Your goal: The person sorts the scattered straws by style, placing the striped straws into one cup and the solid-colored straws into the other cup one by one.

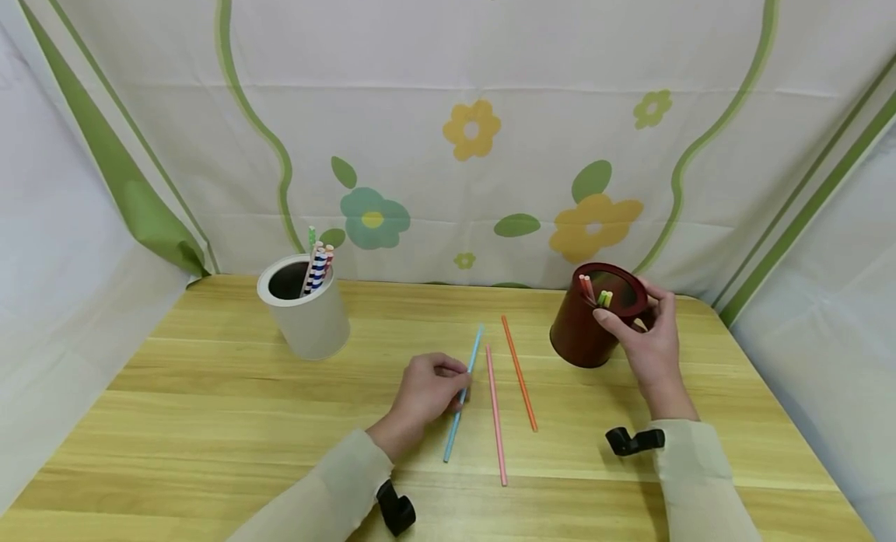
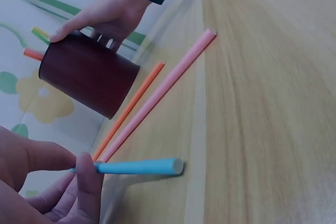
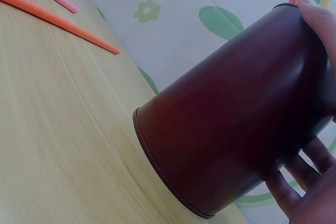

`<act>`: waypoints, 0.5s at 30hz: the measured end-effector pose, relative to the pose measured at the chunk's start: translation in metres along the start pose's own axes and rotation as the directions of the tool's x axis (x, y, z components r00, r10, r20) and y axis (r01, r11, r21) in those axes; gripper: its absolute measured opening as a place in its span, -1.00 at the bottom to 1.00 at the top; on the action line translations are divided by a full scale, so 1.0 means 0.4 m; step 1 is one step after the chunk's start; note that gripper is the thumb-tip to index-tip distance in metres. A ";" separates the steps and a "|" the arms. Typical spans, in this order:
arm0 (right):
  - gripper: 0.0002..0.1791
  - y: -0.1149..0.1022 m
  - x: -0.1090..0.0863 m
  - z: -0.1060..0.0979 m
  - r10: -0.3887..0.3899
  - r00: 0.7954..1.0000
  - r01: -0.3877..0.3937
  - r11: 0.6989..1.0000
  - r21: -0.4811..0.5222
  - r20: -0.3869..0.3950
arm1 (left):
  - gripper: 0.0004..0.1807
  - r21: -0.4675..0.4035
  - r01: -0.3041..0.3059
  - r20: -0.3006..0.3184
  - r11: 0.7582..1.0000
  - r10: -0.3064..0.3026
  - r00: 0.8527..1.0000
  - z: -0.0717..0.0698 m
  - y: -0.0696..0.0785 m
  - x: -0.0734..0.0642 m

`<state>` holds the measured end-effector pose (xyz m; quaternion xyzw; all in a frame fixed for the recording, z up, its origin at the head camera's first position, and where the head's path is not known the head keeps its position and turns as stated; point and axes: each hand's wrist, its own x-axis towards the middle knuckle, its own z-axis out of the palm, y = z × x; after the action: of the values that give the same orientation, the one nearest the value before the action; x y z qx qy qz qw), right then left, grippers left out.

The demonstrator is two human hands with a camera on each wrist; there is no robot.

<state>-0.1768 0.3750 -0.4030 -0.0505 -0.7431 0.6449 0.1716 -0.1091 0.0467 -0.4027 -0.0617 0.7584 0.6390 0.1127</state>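
Between the thumb and fingers of my left hand (image 1: 428,390) a light blue straw (image 1: 453,435) is pinched near its middle. In the left wrist view, one end of the blue straw (image 2: 142,167) points toward the right. A pink straw (image 1: 495,417) and an orange straw (image 1: 519,375) lie on the table just right of it. My right hand (image 1: 654,351) grips a dark red cylindrical container (image 1: 579,332) near its rim, thumb on the near side, fingers around the far side. Red straws (image 1: 586,286) and yellow-green straws (image 1: 605,298) stick up inside it.
A white cylindrical container (image 1: 315,324) stands at the back left, holding several striped and patterned straws (image 1: 319,268). The wooden table (image 1: 210,417) meets a flowered curtain (image 1: 420,161) along its back edge. White cloth (image 1: 833,309) hangs at the sides.
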 end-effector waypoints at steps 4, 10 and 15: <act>-0.11 0.000 0.001 0.001 -0.003 1.000 0.003 1.000 0.004 -0.002 | -0.76 -0.080 0.016 -0.006 0.997 -0.017 1.000 -0.007 0.004 0.004; -0.12 0.001 0.002 0.002 -0.001 1.000 0.001 1.000 0.014 -0.006 | -0.64 -0.190 0.038 0.022 0.981 -0.035 0.999 -0.021 0.021 0.008; -0.12 0.000 0.001 0.003 0.002 1.000 -0.002 1.000 0.015 -0.007 | -0.59 -0.267 0.058 0.053 0.962 -0.045 0.998 -0.036 0.041 0.014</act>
<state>-0.1775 0.3741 -0.4032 -0.0522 -0.7376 0.6505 0.1737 -0.1197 0.0358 -0.3862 -0.0815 0.6601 0.7341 0.1373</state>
